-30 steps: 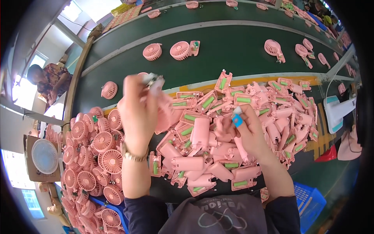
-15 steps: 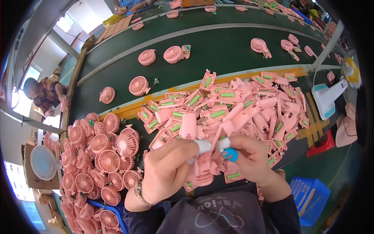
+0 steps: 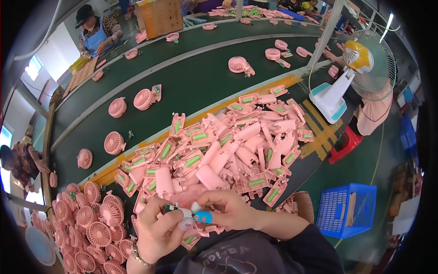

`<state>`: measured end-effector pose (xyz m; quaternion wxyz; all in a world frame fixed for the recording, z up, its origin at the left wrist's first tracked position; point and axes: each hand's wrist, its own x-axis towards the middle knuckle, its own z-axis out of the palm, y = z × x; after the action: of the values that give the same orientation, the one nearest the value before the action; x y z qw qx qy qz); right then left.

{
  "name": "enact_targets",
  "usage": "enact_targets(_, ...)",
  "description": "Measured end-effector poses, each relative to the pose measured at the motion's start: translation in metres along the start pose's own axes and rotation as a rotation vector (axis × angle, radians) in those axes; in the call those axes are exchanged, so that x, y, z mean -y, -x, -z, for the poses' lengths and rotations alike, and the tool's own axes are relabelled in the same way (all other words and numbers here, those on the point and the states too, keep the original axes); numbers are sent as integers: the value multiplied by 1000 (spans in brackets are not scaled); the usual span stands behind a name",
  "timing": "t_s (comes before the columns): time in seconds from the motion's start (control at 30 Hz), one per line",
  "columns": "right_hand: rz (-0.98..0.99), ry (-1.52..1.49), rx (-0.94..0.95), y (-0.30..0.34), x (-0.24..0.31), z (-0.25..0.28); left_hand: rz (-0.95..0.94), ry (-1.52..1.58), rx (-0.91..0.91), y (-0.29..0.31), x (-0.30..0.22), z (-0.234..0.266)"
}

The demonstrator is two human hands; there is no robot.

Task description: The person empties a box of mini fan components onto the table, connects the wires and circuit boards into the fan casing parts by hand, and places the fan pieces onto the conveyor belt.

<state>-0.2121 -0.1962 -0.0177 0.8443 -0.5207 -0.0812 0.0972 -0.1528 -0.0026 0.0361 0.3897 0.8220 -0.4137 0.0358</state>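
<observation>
Both my hands meet low in the middle, over the near edge of a heap of pink handle shells (image 3: 212,177), many with a green cylinder inside. My left hand (image 3: 157,228), white covers on its fingertips, pinches a small green circuit board (image 3: 170,208). Against those fingertips, my right hand (image 3: 235,211) is closed in a pinch, wearing one white and one blue finger cover. Whatever it grips is hidden by the fingers. Left of my left hand lies a heap of round pink fan heads (image 3: 99,234).
Beyond the heaps, a green conveyor belt (image 3: 182,93) carries pink fan parts. A white desk fan (image 3: 333,96) and a red stool (image 3: 345,145) stand right, with a blue basket (image 3: 349,189) nearer. Co-workers sit at the far left and left edge; another person is at the right.
My view has swung right, so the heaps appear further left. The pink part between my hands is no longer visible there; a small green circuit board now shows at my left fingertips.
</observation>
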Motion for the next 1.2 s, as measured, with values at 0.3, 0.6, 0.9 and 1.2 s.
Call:
enact_targets(0.3, 294, 733, 49, -2, 11, 16, 204, -14, -9, 2, -13, -8)
enact_targets(0.6, 98, 396, -102, 3, 20, 8, 317, 262, -78, 6, 1, -17)
enact_targets(0.9, 129, 487, -121, -1, 16, -2, 361, 312, 57, 12, -3, -12)
enact_targets(1.2, 155, 426, -70, -6, 9, 2, 129, 213, -58, 6, 0, -6)
